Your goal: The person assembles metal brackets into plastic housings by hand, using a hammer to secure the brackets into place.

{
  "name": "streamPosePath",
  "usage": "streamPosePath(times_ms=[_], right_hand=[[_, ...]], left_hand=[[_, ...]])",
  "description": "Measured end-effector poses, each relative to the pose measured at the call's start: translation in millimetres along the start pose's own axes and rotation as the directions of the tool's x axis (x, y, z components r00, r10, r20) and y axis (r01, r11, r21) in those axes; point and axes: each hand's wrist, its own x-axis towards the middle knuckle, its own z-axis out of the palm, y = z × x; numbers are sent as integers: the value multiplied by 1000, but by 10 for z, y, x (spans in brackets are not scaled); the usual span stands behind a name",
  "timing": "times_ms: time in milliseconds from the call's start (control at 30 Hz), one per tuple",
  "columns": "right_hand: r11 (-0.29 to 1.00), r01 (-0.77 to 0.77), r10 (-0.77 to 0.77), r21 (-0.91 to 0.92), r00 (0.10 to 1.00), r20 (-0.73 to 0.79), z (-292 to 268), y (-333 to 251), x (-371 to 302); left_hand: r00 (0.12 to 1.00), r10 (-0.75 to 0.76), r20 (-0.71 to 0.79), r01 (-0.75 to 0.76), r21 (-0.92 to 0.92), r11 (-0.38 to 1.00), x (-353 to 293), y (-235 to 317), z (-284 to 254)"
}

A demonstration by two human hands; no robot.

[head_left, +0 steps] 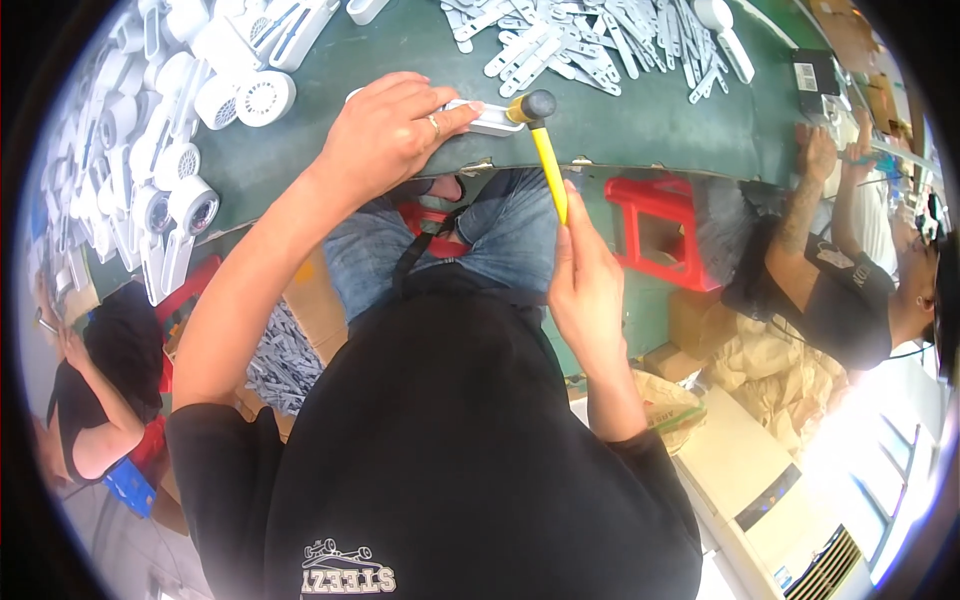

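My left hand [390,130] lies over a white plastic fan body [494,120] near the table's front edge, fingers pressing on it. Its rounded handle end sticks out past my fingertips, while much of the rest is hidden under the hand. In my right hand [588,285] is a small mallet [548,165], gripped by its yellow handle. The mallet's head, with one black face and one amber face, is at the exposed end of the fan body. Whether it touches the plastic I cannot tell.
White handheld-fan bodies [265,98] are heaped at the left. A pile of flat grey strips [570,45] covers the far side of the green table [640,125]. A red stool [655,235] stands below at right. Co-workers sit on both sides, one with arms [790,220] at the table.
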Motion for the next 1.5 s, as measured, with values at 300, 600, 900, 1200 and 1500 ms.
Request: streamPosePath(times_ms=[300, 600, 900, 1200, 1500], right_hand=[[995, 88, -85, 56, 994, -64, -73, -32, -114], [990, 143, -141, 7, 987, -82, 119, 141, -10], [822, -161, 120, 546, 987, 110, -198, -95, -13], [919, -5, -96, 395, 967, 237, -28, -325, 124], [959, 253, -257, 126, 966, 22, 320, -434, 329]], left_hand=[[1000, -15, -8, 15, -12, 1000, 5, -4, -12], [999, -27, 41, 30, -61, 998, 8, -51, -64], [952, 30, 304, -26, -17, 1000, 164, -367, -538], [870, -462, -170, 474, 32, 880, -666, 159, -317], [858, -475, -194, 477, -40, 878, -625, 210, -293]])
